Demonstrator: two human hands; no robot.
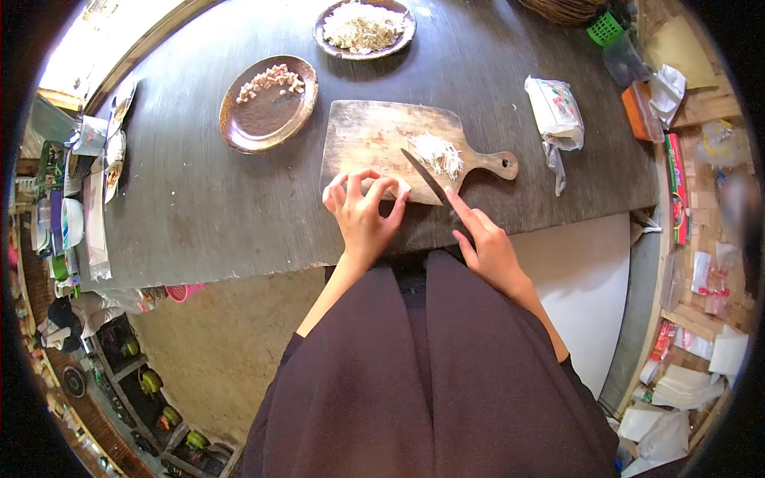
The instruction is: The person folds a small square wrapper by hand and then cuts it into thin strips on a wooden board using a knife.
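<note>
A wooden cutting board [374, 135] with a round handle lies near the front edge of the dark table. At its front edge, my left hand [362, 219] pinches a small pale piece of food [402, 188] between thumb and fingers. My right hand [492, 253] is closed around a knife [424, 174], index finger stretched along the top of it. The dark blade slants over the board, its tip beside a heap of thin white shreds [436, 154]. The knife's handle is mostly hidden in my palm.
Beyond the board stand a brown plate [267, 127] with small pinkish cubes and another plate [319, 32] heaped with pale shreds. A white plastic packet [555, 114] lies right of the board. Crowded shelves flank the table, and a green basket [605, 29] sits at back right.
</note>
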